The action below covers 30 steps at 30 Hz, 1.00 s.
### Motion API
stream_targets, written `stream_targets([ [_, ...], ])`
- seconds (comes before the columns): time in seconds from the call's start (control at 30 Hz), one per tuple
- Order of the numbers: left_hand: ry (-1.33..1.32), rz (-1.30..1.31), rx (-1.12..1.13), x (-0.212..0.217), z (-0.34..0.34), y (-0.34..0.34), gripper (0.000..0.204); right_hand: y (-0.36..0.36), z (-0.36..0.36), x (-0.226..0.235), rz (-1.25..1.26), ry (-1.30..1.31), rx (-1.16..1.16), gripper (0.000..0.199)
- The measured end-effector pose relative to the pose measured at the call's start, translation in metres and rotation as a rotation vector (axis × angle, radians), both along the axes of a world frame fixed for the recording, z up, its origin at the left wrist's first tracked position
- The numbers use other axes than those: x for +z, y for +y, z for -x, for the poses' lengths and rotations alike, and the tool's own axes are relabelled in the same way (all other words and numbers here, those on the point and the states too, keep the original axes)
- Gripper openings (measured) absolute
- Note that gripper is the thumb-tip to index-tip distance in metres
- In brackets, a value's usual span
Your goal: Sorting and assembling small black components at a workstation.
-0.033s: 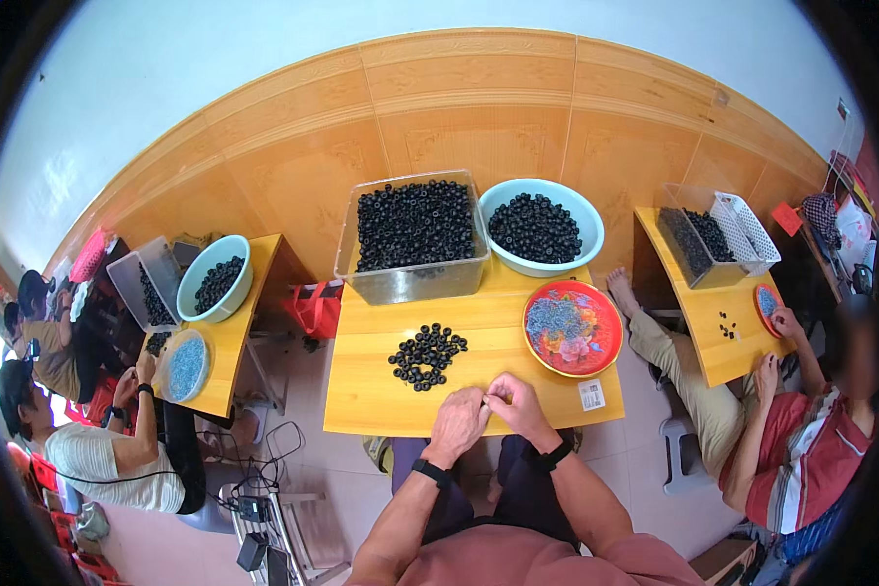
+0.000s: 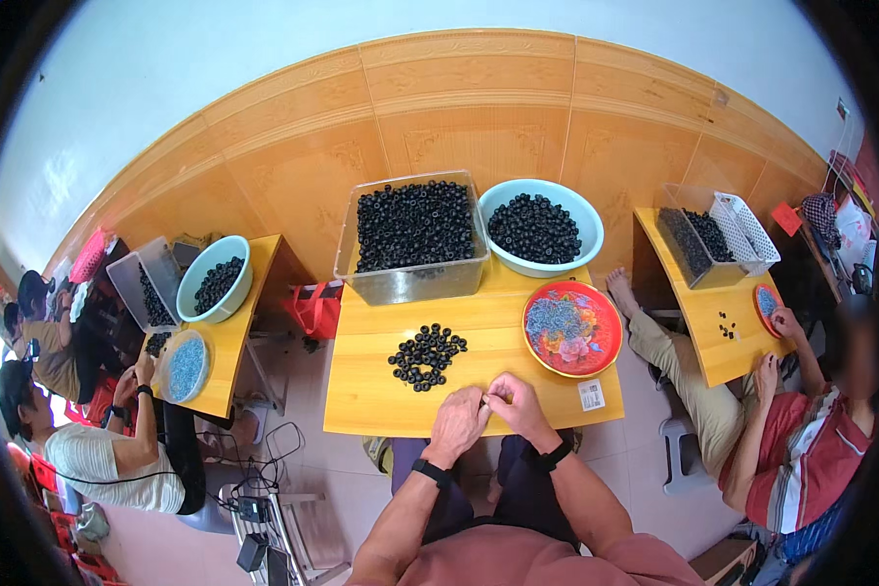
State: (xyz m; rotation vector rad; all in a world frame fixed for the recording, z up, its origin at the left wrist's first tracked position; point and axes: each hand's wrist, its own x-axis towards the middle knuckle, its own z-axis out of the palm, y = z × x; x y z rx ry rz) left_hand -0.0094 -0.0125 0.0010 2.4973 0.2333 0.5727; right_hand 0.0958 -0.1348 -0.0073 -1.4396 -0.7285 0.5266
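Observation:
At the near edge of the yellow table, my left hand and my right hand meet with fingers pinched together. Whatever sits between the fingertips is too small or hidden to make out. Just beyond my left hand lies a loose pile of small black rings. A red flowered tray to the right of my right hand carries small blue-grey pieces. Farther back stand a clear plastic bin and a light-blue basin, both full of similar black rings.
A white label lies at the table's right corner. Co-workers sit at side tables, one in a white shirt on the left, another in a red shirt on the right. Cables and a metal stool stand on the floor at left.

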Motion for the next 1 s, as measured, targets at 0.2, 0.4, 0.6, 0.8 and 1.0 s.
stream_targets([
  [0.2, -0.047, 0.043, -0.009, 0.002, 0.002, -0.003, 0.018, -0.001, 0.007, 0.008, 0.019, 0.0, -0.022, 0.01],
  [0.4, 0.081, 0.207, 0.011, 0.012, 0.005, -0.003, 0.037, -0.01, -0.002, 0.001, -0.013, 0.254, -0.003, 0.015],
  [0.6, -0.072, 0.179, 0.003, 0.007, -0.001, 0.002, 0.032, -0.029, -0.097, 0.079, 0.268, -0.577, -0.073, 0.015],
  [0.8, -0.08, 0.184, 0.02, 0.01, 0.0, 0.006, 0.025, 0.022, -0.154, 0.172, -0.02, -0.463, -0.549, 0.027],
  [1.0, -0.043, 0.196, 0.022, 0.009, 0.002, 0.001, 0.024, 0.06, -0.116, 0.086, 0.444, -0.545, 0.092, 0.025],
])
